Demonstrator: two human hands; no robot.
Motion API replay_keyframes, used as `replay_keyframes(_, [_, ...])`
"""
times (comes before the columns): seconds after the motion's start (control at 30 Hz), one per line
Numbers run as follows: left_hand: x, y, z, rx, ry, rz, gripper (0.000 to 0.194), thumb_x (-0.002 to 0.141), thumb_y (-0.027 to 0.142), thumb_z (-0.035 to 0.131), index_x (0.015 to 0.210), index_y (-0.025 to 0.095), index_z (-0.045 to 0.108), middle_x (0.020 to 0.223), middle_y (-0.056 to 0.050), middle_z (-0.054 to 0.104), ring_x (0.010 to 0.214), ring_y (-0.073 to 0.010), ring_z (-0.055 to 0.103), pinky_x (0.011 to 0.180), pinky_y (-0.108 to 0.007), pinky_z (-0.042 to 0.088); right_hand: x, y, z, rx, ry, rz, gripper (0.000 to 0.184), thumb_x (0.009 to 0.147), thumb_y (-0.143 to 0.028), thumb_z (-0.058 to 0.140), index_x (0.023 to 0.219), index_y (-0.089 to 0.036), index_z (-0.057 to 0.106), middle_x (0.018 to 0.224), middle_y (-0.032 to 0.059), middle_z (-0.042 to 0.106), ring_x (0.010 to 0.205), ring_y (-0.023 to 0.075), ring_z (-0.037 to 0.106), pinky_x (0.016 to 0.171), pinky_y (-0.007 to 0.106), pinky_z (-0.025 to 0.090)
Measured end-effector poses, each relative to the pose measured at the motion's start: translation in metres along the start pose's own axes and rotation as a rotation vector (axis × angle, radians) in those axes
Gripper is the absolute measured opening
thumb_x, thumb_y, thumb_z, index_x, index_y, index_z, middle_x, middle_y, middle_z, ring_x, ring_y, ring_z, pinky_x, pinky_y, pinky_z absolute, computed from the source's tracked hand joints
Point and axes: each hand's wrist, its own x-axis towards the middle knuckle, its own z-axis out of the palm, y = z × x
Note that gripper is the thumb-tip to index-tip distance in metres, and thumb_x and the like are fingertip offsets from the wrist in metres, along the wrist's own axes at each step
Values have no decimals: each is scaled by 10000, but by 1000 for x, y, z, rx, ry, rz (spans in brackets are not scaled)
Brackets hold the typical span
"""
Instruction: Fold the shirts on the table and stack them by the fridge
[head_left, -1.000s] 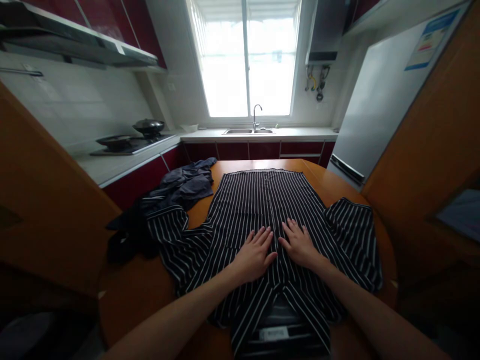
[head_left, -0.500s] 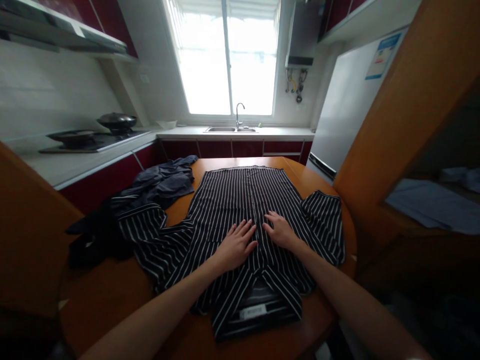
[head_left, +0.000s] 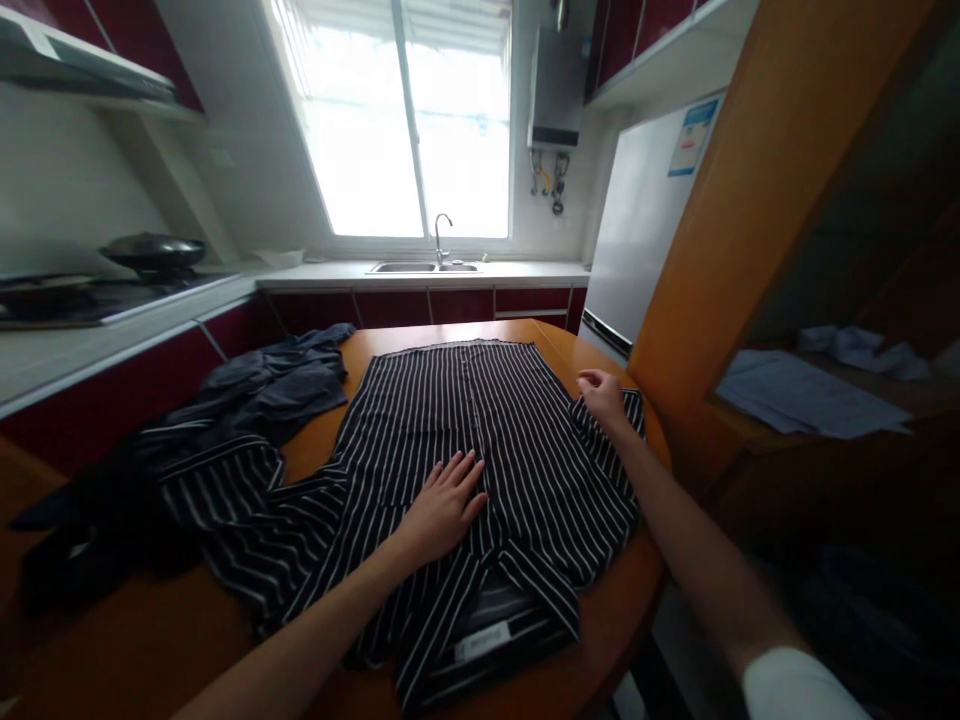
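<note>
A black shirt with white stripes (head_left: 450,410) lies spread out, its collar (head_left: 487,650) toward me and a white label (head_left: 482,640) showing inside the neck. My left hand (head_left: 442,508) rests flat on the shirt's middle, fingers stretched out. Over the right sleeve (head_left: 611,450), my right hand (head_left: 602,398) is raised with loosely bent fingers; I see no cloth between them. Whether it touches the sleeve I cannot tell. The left sleeve (head_left: 255,500) lies out to the left with soft folds.
Dark crumpled clothes (head_left: 277,375) lie at the left of the wooden table (head_left: 622,620). Papers (head_left: 810,390) sit on a shelf at the right beside a wooden post (head_left: 720,260). Beyond the table are a sink (head_left: 424,267), a stove with a pan (head_left: 154,250) and a fridge (head_left: 637,220).
My right hand has lifted off the shirt's middle and moved right and away from me to the right sleeve. My left hand stays on the shirt. The view has turned slightly right.
</note>
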Motion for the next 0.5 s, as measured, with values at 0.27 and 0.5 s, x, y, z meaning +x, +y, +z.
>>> replay_keyframes(0.27, [-1,-1,2,23,22,15,571,1055,483,359,1561,219,372,1646,-73,283,1533,-289,210,1235,-520,216,36,71,-21,-300,199,367,524,843,-212,612,1358,-122,579,1422,272,506,1366,402,439,1108,599,335])
replay_keyframes(0.5, [0,2,0,27,26,6,561,1055,481,357,1554,227,385,1646,-72,292,1535,-278,210,1236,-501,214,53,114,-34,-390,126,428,445,826,-293,661,1241,-136,635,1268,248,612,1217,372,570,1013,530,459])
